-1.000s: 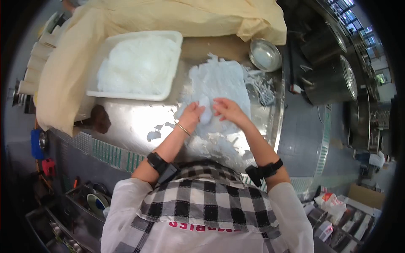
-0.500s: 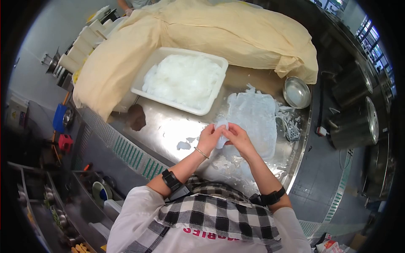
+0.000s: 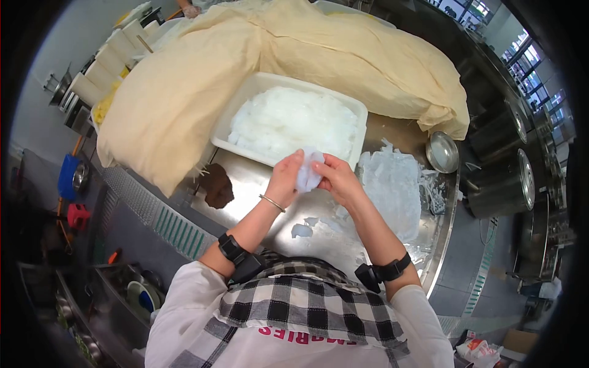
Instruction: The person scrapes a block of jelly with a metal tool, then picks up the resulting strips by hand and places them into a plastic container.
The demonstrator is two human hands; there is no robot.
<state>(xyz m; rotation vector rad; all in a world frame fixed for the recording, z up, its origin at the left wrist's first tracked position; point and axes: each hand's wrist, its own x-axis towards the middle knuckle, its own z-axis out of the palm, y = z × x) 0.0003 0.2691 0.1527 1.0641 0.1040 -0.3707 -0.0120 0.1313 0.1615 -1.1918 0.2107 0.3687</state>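
Between my hands is a soft, translucent white piece of jelly-like sheet [image 3: 308,174]. My left hand [image 3: 284,178] grips its left side, fingers closed. The closed fingers of my right hand [image 3: 337,178] pinch the right side. Both hands are over the near edge of a white plastic tray [image 3: 222,146], which holds a pale mound of wet, translucent white food [image 3: 291,122]. To the right, a stack of whitish translucent sheets [image 3: 390,190] lies on the metal table, with shredded strips [image 3: 434,195] beside it. Small scraps [image 3: 301,230] lie nearer my body.
Beige cloth [image 3: 362,58] covers a bulky row along the table's back and left. A metal bowl [image 3: 442,152] sits near the right edge. Large steel pots [image 3: 500,184] stand beyond it. Another person's gloved hand [image 3: 191,11] shows at the top left.
My hands have moved left and forward, from beside the sheet stack to the tray's near edge, with the white piece still held. The camera view has shifted left.
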